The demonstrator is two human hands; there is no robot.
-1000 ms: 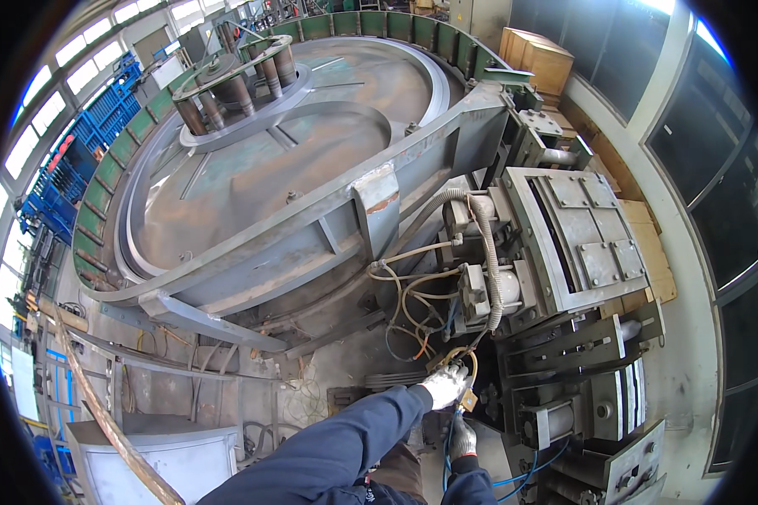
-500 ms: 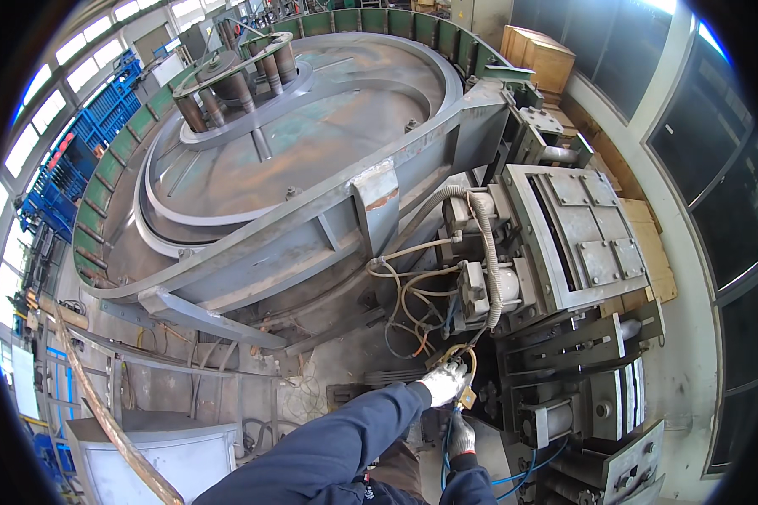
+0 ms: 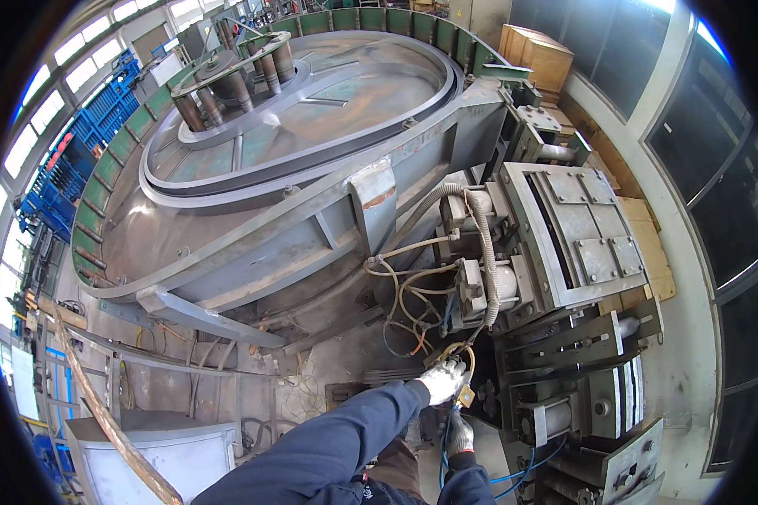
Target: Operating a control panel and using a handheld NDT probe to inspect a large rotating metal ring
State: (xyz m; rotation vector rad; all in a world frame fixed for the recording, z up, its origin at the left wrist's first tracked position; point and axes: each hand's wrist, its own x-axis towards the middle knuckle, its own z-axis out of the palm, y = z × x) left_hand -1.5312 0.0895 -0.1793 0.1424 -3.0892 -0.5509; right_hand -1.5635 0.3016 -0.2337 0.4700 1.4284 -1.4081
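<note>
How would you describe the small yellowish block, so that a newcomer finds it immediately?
From the large round platform, go down and right to the left hand. The yellowish block appears just right of it, above the right hand; its squarish body sets it apart from the curving tan hose and blue tubes.

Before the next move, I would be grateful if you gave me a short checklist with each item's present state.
1. Hands covered: ok; left hand and right hand both wear pale gloves.
2. Both hands at the brass-coloured fitting: ok; left just above it, right just below.
3. Firm grip: cannot tell; the fingers' undersides are hidden.
4. Large round disc at rest: not ok; it has turned since the earlier pictures.
5. Blue hoses properly seated: cannot tell; the connections are too small and partly covered.
6. Wooden pole away from the hands: ok; it stands well to their left.
</note>
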